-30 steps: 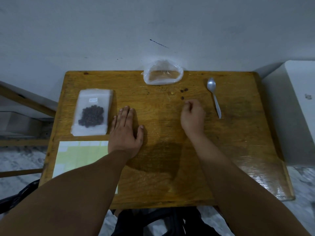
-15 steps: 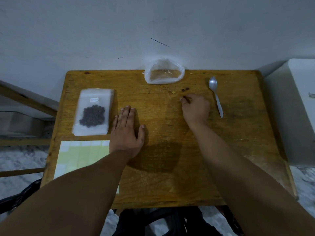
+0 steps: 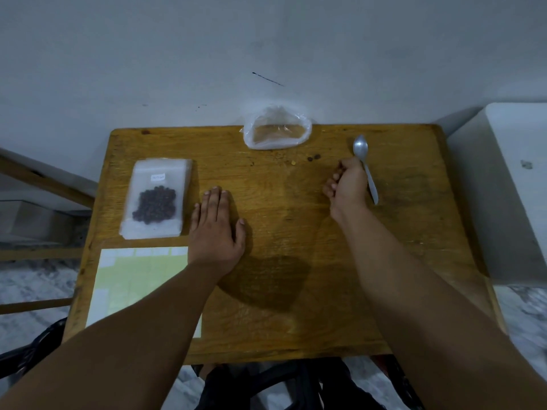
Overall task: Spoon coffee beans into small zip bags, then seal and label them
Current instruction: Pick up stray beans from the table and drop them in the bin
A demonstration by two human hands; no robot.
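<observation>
My left hand [image 3: 217, 232] lies flat on the wooden table [image 3: 296, 321], just right of a sealed, labelled zip bag of coffee beans [image 3: 155, 199]. My right hand [image 3: 346, 187] is curled into a fist beside the metal spoon [image 3: 361, 149], with its back against the spoon's neck. The fist holds a coffee bean picked off the table, hidden inside the fingers. The spoon lies flat on the table. Two loose beans [image 3: 313, 157] sit left of the spoon. A crumpled clear plastic bag [image 3: 276, 130] stands at the table's far edge.
A sheet of pale labels [image 3: 133, 279] lies at the near left corner. A white box-like surface [image 3: 509, 187] adjoins the table's right side. A grey wall runs behind the far edge. Crumbs dot the wood near the clear bag.
My right hand pinched the lone bean below the pair, then moved right to the spoon with fingers curled. That bean is gone from the table. The left hand stayed put.
</observation>
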